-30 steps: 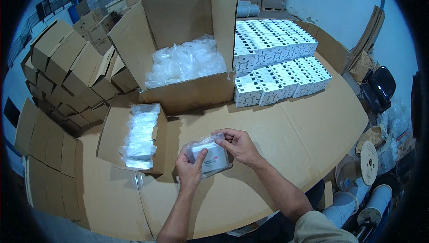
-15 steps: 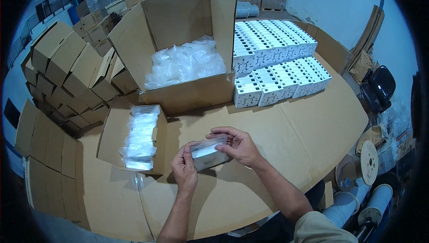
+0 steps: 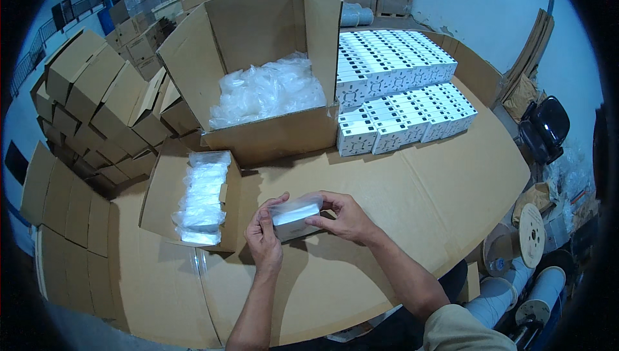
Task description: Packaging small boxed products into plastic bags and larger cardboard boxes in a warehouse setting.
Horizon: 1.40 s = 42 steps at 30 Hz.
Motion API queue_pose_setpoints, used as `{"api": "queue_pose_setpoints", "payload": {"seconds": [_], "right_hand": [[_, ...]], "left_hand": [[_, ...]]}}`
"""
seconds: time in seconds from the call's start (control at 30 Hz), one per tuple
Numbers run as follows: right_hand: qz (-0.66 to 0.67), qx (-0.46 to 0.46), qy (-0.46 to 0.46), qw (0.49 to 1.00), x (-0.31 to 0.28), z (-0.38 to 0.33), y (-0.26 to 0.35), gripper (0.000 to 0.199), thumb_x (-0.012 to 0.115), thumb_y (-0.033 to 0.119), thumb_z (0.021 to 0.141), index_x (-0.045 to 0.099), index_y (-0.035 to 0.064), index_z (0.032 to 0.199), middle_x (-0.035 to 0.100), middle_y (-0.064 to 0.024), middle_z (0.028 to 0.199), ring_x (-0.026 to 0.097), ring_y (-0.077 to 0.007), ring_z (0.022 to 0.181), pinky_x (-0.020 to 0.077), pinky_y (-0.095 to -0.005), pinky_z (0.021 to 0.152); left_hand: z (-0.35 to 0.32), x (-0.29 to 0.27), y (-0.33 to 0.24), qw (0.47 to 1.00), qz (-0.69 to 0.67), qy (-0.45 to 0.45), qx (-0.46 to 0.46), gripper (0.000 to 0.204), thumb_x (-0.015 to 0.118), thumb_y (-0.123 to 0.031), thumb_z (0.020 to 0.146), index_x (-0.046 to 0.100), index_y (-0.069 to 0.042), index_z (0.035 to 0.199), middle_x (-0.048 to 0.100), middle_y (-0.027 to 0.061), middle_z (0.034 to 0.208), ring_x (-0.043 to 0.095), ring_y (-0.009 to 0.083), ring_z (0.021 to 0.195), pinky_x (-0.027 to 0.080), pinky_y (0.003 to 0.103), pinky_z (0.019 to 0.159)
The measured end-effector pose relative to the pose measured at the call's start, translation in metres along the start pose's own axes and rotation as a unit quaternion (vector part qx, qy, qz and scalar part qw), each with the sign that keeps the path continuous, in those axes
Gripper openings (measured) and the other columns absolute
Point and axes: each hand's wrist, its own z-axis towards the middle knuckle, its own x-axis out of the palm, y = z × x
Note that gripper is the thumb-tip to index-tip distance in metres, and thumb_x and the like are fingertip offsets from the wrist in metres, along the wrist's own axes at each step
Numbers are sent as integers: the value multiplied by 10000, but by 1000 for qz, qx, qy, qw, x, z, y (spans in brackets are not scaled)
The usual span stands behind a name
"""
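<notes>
Right, the left hand (image 3: 263,238) and right hand (image 3: 343,217) are pinching opposite ends of a white box (image 3: 296,224) above the worktop (image 3: 387,186), toward its near edge, something probably light and stiff in slippery-looking clear film (image 3: 284,208), those ends likely offering the surest grip.

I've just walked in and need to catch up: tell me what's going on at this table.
A person holds a plastic-wrapped white pack between both hands, the left hand at its left end and the right hand at its right. To the left, a small open carton holds a row of wrapped packs. Beyond, a larger open carton holds clear plastic, with printed white boxes stacked to its right.
</notes>
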Motion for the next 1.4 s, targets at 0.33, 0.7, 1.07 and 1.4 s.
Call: {"api": "queue_pose_setpoints", "payload": {"seconds": [0.33, 0.7, 1.07, 1.4], "right_hand": [[38, -38, -8, 999, -7, 0, -2, 188, 722, 88, 930, 752, 12, 1100, 741, -103, 1112, 657, -135, 1007, 527, -303, 901], [124, -15, -35, 992, -6, -2, 2, 174, 679, 56, 956, 578, 27, 818, 711, -159, 1139, 645, -144, 1007, 537, -316, 894], [122, -68, -94, 986, -4, -1, -3, 117, 655, 7, 944, 567, 25, 1019, 642, -155, 1244, 608, -124, 1036, 522, -271, 849], [-76, -107, 31, 991, -21, -9, 15, 254, 768, 48, 848, 778, 93, 1097, 658, -88, 1281, 627, -176, 1099, 546, -306, 866]], "left_hand": [[-2, -6, -7, 993, 26, 81, -82, 167, 743, -79, 916, 698, 13, 1047, 703, 132, 1180, 643, 192, 1104, 508, 333, 957], [-3, -7, -6, 995, 19, 41, -88, 135, 741, -82, 923, 625, -24, 885, 701, 75, 1022, 595, 96, 869, 489, 272, 783], [-4, -3, 7, 991, -35, -24, -127, 246, 783, -108, 890, 554, -53, 960, 662, 53, 995, 590, 94, 884, 487, 270, 798], [-4, -4, 8, 990, -41, -20, -132, 270, 777, -96, 893, 537, -58, 1013, 663, 53, 996, 588, 84, 882, 481, 255, 796]]}}
